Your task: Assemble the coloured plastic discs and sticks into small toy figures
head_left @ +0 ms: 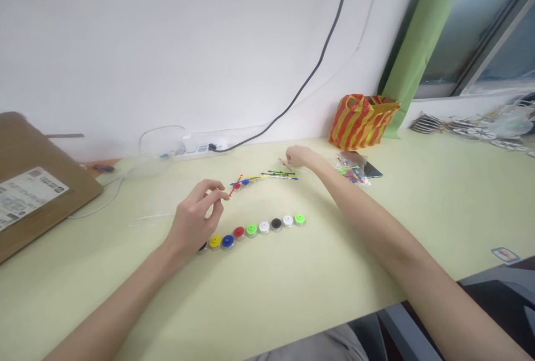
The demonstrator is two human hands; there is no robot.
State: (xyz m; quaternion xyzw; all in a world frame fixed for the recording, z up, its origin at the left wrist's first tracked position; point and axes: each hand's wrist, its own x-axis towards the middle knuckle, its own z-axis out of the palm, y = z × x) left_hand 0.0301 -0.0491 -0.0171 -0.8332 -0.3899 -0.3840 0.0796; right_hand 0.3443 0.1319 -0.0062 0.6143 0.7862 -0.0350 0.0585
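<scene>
While both bare hands work over the pale tabletop point(259, 288), the row of coloured caps point(251, 230) serves as the reference for all positions. The left hand point(198, 208) reaches over the row's left end, its wrist partly covering the black cap there; thumb and fingertips pinch a thin red pointer point(233, 190) near its lower end, just beyond the row. The right hand point(297, 156) is farther beyond the row, toward its right end, fingers bent down beside thin reddish rods point(286, 166). From where I stand, I cannot tell whether it grips one.

Between the hands, beyond the row, lie the blue pointer point(240, 183), the dark pointers point(279, 172) and a blue-tipped pointer point(288, 177), some overlapping. The far caps point(246, 183) sit among the leftmost of these. Beyond the row and to its right rests a clear plastic bag point(355, 176) of coloured parts, against a dark tablet point(373, 167).

For good control, grip the red pointer lightly by its shaft, since so thin a part would probably twist or spring under a hard pinch. Lift it clear of its neighbours before turning it; the overlapping ends could snag. Raise the left wrist: a low forearm might push the row's left end out of line.
</scene>
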